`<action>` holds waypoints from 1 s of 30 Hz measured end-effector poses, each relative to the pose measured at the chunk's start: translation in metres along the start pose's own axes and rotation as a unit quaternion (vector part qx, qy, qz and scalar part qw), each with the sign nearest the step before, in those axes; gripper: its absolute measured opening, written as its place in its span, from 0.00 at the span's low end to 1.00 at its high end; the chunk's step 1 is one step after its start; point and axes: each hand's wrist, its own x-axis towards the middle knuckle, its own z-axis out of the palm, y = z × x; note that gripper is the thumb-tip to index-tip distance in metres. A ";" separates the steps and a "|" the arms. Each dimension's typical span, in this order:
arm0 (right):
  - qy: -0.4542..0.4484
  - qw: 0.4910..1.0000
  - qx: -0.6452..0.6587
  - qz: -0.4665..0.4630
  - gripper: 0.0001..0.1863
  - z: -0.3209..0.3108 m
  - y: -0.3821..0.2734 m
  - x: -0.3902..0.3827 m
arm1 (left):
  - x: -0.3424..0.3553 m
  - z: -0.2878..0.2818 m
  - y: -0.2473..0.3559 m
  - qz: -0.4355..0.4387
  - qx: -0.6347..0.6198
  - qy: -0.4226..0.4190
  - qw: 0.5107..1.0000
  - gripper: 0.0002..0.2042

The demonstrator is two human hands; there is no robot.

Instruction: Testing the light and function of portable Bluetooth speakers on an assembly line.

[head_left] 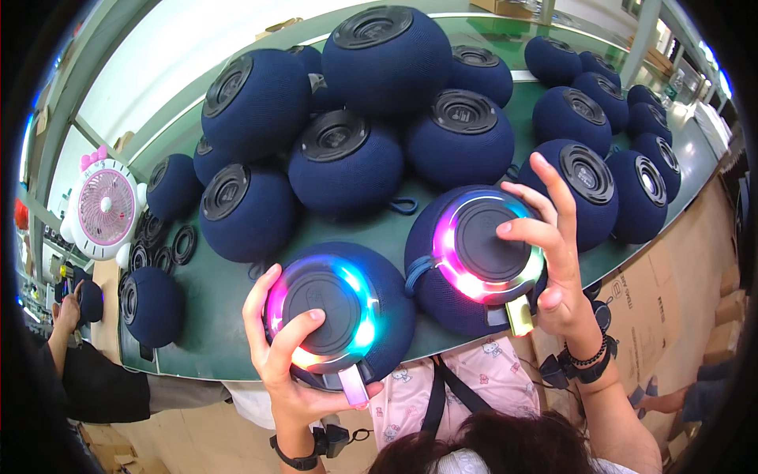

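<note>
Two round navy fabric speakers rest near the table's front edge, their ring lights glowing in several colours. My left hand [288,355] curls around the left lit speaker [391,292], one fingertip on its dark round panel. On the right lit speaker [434,229], a finger of my right hand [557,245] touches the panel while its other fingers are spread. A short shiny stick [354,385] juts from the left speaker's lower edge, and a similar yellowish stick [519,316] from the right one's. A blue cord loop [418,272] lies between the two speakers.
Several unlit navy speakers [347,170] crowd the green table [213,316], some stacked. At the left stand a pink-and-white fan [106,207] and black rings [184,245]. Another person's hand [67,312] is by a speaker at far left. Cardboard [643,308] lies at the right.
</note>
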 end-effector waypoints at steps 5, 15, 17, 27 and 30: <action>-0.008 1.000 -0.001 -0.001 0.41 0.002 0.000 0.001 | -0.007 0.002 -0.007 0.025 -0.022 0.012 0.999 0.48; -0.016 1.000 -0.004 -0.003 0.42 -0.001 0.000 -0.001 | -0.011 0.005 -0.011 0.016 -0.056 0.021 0.998 0.55; -0.026 1.000 0.003 0.004 0.42 -0.002 -0.001 0.001 | -0.012 0.008 -0.012 0.017 -0.073 0.026 0.997 0.56; 0.046 0.995 -0.072 -0.053 0.36 -0.003 -0.013 -0.011 | -0.010 0.005 -0.006 0.006 -0.053 0.020 0.998 0.60; 0.012 0.974 -0.105 -0.199 0.22 -0.005 -0.065 -0.018 | -0.013 0.003 0.002 -0.008 -0.050 0.032 0.998 0.61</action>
